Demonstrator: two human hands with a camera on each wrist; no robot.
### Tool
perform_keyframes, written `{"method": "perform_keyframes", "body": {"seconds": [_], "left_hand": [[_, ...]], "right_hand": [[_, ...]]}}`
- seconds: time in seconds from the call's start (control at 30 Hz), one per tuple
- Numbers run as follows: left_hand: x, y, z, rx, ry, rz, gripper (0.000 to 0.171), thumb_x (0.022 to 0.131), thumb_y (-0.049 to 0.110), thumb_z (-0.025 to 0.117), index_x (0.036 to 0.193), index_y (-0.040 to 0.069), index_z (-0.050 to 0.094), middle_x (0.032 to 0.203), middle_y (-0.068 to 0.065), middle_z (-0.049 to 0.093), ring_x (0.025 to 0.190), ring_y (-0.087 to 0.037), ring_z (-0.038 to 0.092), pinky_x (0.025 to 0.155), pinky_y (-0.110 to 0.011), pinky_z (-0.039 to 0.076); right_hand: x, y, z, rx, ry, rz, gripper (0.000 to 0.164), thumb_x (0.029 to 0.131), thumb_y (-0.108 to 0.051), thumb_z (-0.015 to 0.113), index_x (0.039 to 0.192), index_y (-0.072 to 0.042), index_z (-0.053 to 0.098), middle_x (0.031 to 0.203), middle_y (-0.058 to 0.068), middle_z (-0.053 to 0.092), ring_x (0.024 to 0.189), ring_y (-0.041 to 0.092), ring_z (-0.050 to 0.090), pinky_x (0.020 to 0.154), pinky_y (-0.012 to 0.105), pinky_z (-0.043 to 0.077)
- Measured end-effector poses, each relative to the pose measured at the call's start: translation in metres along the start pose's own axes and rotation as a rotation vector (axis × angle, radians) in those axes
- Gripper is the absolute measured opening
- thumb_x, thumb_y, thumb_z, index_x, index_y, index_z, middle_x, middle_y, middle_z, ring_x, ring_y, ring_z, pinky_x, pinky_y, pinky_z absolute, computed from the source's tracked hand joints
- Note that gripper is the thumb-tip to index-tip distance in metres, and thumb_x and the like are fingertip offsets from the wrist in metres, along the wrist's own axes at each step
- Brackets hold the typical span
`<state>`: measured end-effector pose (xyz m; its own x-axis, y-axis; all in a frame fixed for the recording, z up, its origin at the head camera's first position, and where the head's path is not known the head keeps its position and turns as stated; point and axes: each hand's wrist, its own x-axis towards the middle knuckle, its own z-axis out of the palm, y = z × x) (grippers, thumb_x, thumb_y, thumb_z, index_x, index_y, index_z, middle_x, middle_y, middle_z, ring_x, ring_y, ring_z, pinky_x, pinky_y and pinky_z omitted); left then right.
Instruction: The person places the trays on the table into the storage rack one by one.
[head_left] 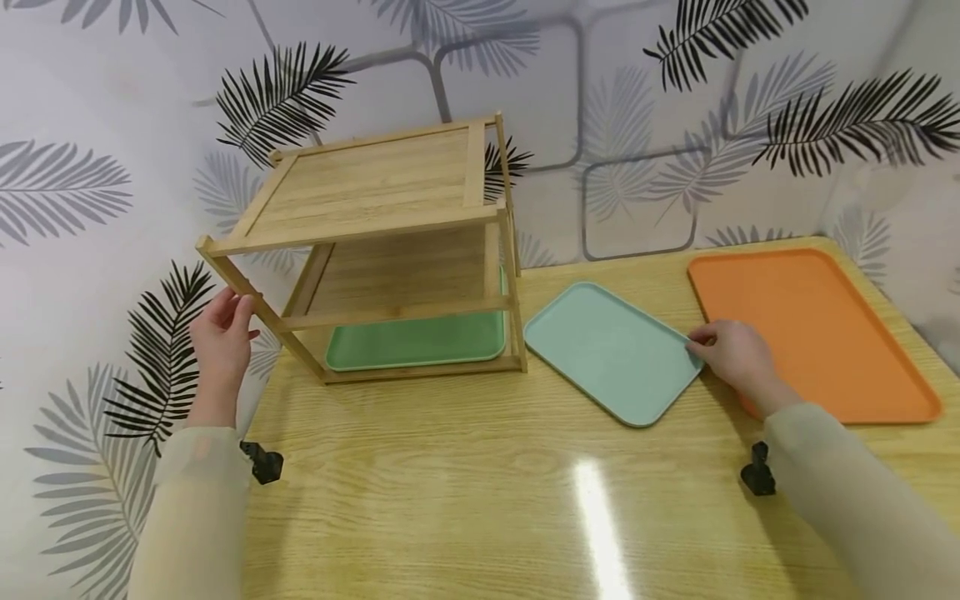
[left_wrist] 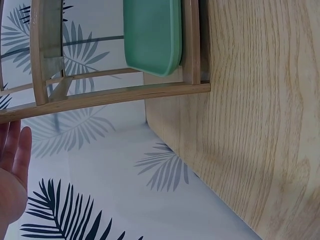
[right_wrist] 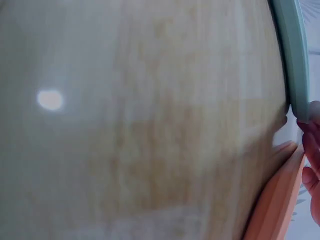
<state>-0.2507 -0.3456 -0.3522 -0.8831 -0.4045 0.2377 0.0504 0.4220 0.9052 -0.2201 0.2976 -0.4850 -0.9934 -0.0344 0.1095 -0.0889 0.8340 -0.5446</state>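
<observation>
The right hand (head_left: 738, 357) pinches the right-hand rim of the pale blue tray (head_left: 611, 350), which lies flat on the table (head_left: 480, 492) between the bamboo rack (head_left: 375, 250) and the orange tray (head_left: 810, 333) — an edge grip suited to lifting or sliding it. Its long axis runs diagonally, from far-left to near-right. The left hand (head_left: 221, 333), fingers lightly curled, rests against the rack's front-left post, seemingly steadying it. A green tray (head_left: 416, 342) occupies the rack's bottom level

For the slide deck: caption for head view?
Left hand on bamboo rack; right hand grips light-blue tray beside orange tray.
</observation>
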Motion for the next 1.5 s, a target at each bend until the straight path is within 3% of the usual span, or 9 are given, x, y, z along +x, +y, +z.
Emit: {"method": "perform_keyframes", "body": {"seconds": [0.33,0.53,0.63,0.8,0.93,1.1,1.23,1.5], "left_hand": [[-0.001,0.000,-0.001,-0.007,0.000,0.015,0.039,0.098,0.023,0.058,0.135,0.012,0.059,0.101,0.012,0.066,0.091,-0.004,0.059,0.062,-0.012,0.049],[0.000,-0.001,0.001,0.003,0.003,0.023,0.039,0.099,0.023,0.058,0.136,0.011,0.058,0.103,0.012,0.066,0.091,-0.002,0.059,0.062,-0.012,0.049],[0.001,-0.003,0.001,-0.010,0.000,0.007,0.040,0.099,0.023,0.058,0.137,0.012,0.058,0.104,0.011,0.066,0.092,-0.002,0.059,0.062,-0.012,0.049],[0.001,-0.003,0.001,-0.016,-0.002,-0.003,0.039,0.098,0.023,0.058,0.137,0.013,0.058,0.105,0.011,0.066,0.092,-0.003,0.059,0.062,-0.012,0.049],[0.000,-0.001,0.000,0.000,0.000,0.022,0.038,0.099,0.024,0.057,0.136,0.014,0.059,0.103,0.012,0.067,0.092,-0.003,0.060,0.062,-0.012,0.049],[0.000,0.001,-0.001,0.011,0.002,0.025,0.038,0.099,0.024,0.057,0.136,0.014,0.059,0.103,0.012,0.067,0.092,-0.003,0.060,0.062,-0.012,0.049],[0.001,0.001,-0.002,0.022,0.004,0.009,0.039,0.099,0.024,0.057,0.137,0.015,0.058,0.105,0.010,0.067,0.093,-0.003,0.059,0.062,-0.012,0.049],[0.002,0.000,0.000,0.010,0.005,-0.002,0.040,0.099,0.023,0.057,0.138,0.012,0.057,0.103,0.012,0.065,0.093,-0.003,0.058,0.062,-0.012,0.048]], "right_hand": [[-0.003,-0.006,-0.002,0.094,0.113,-0.036,0.021,0.094,-0.012,0.064,0.101,0.007,0.071,0.095,0.023,0.068,0.077,0.031,0.057,0.066,0.040,0.045],[-0.010,-0.010,-0.008,0.169,0.143,-0.074,0.020,0.094,-0.008,0.064,0.102,0.009,0.069,0.095,0.025,0.067,0.079,0.037,0.063,0.060,0.023,0.047],[-0.018,-0.010,-0.014,0.219,0.146,-0.067,0.021,0.094,-0.007,0.063,0.104,0.011,0.067,0.097,0.028,0.066,0.075,0.027,0.066,0.055,0.015,0.046],[-0.039,-0.008,-0.030,0.292,0.142,-0.025,0.026,0.095,-0.011,0.063,0.108,0.012,0.065,0.095,0.029,0.065,0.063,-0.002,0.059,0.047,0.020,0.050],[-0.055,-0.013,-0.045,0.312,0.141,-0.010,0.026,0.094,-0.012,0.065,0.107,0.011,0.066,0.088,0.026,0.067,0.058,-0.001,0.061,0.046,0.027,0.052],[-0.067,-0.033,-0.056,0.277,0.111,-0.039,0.026,0.093,-0.016,0.068,0.104,0.007,0.069,0.080,0.021,0.070,0.053,0.004,0.062,0.041,0.026,0.049],[-0.069,-0.060,-0.052,0.269,0.070,-0.096,0.022,0.092,-0.016,0.069,0.101,0.004,0.072,0.077,0.017,0.070,0.054,0.007,0.062,0.039,0.024,0.045],[-0.060,-0.125,-0.034,0.410,-0.026,-0.155,0.016,0.091,-0.009,0.070,0.101,0.004,0.072,0.078,0.013,0.070,0.061,0.012,0.065,0.048,0.033,0.055]]}}
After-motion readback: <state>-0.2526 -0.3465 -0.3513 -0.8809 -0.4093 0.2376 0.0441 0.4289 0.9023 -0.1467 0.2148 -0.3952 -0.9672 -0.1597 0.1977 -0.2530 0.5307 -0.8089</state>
